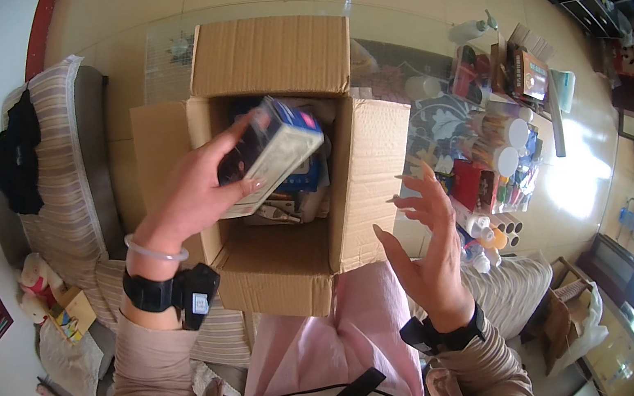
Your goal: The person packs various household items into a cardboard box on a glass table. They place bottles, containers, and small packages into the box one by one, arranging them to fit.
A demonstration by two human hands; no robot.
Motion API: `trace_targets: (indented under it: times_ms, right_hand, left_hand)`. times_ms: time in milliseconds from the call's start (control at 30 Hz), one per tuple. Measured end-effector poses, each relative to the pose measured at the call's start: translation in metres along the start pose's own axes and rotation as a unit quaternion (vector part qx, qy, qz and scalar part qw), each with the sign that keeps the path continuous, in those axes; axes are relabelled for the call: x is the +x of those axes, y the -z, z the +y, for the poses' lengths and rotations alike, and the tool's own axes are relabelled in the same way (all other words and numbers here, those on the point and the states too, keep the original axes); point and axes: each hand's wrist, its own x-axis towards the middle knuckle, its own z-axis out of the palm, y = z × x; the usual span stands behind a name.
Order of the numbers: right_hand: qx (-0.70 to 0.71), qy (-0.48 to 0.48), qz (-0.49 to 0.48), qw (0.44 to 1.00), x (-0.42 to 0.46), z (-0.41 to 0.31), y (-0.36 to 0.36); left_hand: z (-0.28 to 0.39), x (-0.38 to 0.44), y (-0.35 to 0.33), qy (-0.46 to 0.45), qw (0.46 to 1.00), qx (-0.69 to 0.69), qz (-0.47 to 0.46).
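My left hand [208, 178] grips a dark blue and white printed box [279, 157], holding it tilted over the mouth of a brown cardboard carton [270, 59]. All the carton's flaps are folded outward. Inside, partly hidden by the held box, lie a blue package [306, 178] and several smaller items in the far part; the near part shows its bare bottom. To the right of the carton, my right hand [429, 236] is raised with its fingers apart and holds nothing.
The carton stands on a glass table [429, 43]. At its right are a pump bottle [468, 31], round-lidded jars [509, 133], a red box [470, 186] and small bottles. A sofa with a striped cover [53, 159] is at the left, with a plush toy [38, 282] on it.
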Motion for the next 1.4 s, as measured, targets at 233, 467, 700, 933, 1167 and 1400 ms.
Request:
trace_targets:
  times_ms: [233,467,700,933,1167,1400]
  right_hand:
    - [0.049,0.007,-0.022,0.999,-0.025,-0.004,-0.002]
    - [0.041,0.009,-0.015,0.999,-0.038,0.004,0.004]
    - [0.036,-0.002,-0.006,0.999,-0.039,0.014,0.013]
    - [0.048,-0.012,-0.009,0.999,-0.04,0.013,0.015]
    - [0.064,-0.106,0.011,0.992,-0.057,0.036,0.024]
    - [0.1,-0.242,0.03,0.965,-0.074,0.09,0.009]
  left_hand:
    - [-0.034,0.044,-0.042,0.053,0.875,0.32,-0.359]
    - [-0.141,0.045,-0.092,0.121,0.908,0.23,-0.329]
    - [-0.159,0.038,-0.089,0.251,0.936,-0.182,-0.166]
    - [-0.157,0.035,-0.098,0.135,0.96,0.181,-0.167]
    - [-0.12,0.014,-0.088,0.022,0.922,0.369,-0.113]
    - [-0.201,0.006,-0.115,0.047,0.946,0.247,-0.203]
